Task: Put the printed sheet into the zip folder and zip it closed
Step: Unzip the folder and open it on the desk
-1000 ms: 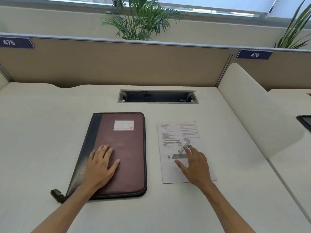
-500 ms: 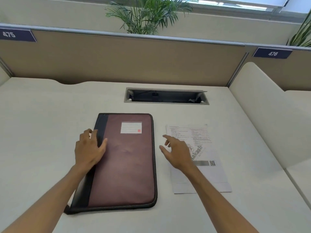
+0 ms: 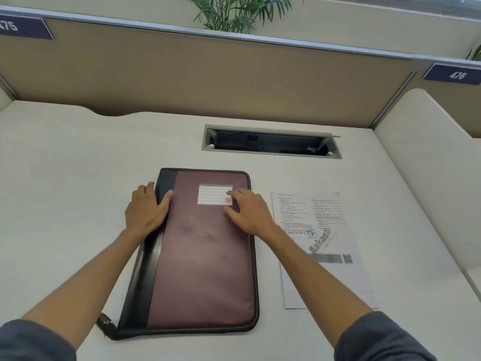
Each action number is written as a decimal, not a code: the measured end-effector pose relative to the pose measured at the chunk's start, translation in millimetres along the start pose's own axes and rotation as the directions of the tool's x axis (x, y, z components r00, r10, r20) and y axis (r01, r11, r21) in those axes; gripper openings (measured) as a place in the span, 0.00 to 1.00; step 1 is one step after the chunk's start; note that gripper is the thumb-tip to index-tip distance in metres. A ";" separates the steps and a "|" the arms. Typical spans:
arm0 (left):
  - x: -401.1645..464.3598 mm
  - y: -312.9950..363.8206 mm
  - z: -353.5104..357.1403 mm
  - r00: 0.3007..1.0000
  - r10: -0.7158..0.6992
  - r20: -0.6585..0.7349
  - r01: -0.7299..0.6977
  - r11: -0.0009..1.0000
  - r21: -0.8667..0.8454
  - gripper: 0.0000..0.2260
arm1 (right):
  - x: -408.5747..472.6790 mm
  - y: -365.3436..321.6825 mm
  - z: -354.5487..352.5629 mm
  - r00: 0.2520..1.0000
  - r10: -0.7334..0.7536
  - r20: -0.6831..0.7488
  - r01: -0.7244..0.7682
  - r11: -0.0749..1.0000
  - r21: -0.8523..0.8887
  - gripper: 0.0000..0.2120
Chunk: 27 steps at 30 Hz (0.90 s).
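Observation:
A maroon zip folder (image 3: 200,256) with a black spine and a white label lies flat and closed on the desk. Its zip pull (image 3: 105,324) sticks out at the near left corner. My left hand (image 3: 147,211) rests on the folder's upper left edge, fingers spread over the black spine. My right hand (image 3: 247,211) lies flat on the cover beside the label, fingers apart, holding nothing. The printed sheet (image 3: 320,246) lies flat on the desk just right of the folder, partly crossed by my right forearm.
An open cable tray slot (image 3: 270,142) is set in the desk (image 3: 78,191) behind the folder. A tan partition (image 3: 208,74) closes the back. A cream side divider (image 3: 432,165) rises along the right.
My right hand has left the printed sheet and moved left onto the folder cover. My left hand has slid up to the folder's top left edge. The view has tilted closer.

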State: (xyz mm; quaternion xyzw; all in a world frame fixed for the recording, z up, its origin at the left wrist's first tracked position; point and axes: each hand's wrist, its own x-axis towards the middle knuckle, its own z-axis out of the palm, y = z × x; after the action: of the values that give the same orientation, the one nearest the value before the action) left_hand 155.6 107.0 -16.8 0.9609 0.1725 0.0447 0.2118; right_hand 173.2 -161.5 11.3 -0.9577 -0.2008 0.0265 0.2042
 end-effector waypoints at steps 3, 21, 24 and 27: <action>6.9 -2.3 5.5 1.000 -0.012 0.002 0.012 0.999 -0.041 0.29 | 18.8 -6.2 7.3 1.000 -0.020 0.024 0.020 1.000 -0.008 0.20; 64.0 -5.7 15.4 0.996 0.089 -0.013 -0.089 0.976 -0.200 0.22 | 151.4 -62.0 34.8 0.979 -0.118 0.165 0.134 0.987 -0.092 0.18; 64.3 -8.9 19.3 0.994 0.098 -0.039 -0.104 0.970 -0.218 0.23 | 166.1 -68.4 40.3 0.966 -0.118 0.231 0.136 0.989 -0.061 0.17; 64.7 -10.8 20.9 0.994 0.099 -0.054 -0.109 0.962 -0.251 0.24 | 176.9 -75.7 45.8 0.965 -0.110 0.236 0.110 0.994 0.016 0.16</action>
State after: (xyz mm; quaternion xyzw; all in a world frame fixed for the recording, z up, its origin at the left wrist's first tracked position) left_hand 216.1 130.7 -39.5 0.9325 0.1190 0.0972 0.3269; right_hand 301.2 -10.8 5.4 -0.9349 -0.2765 0.1294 0.1811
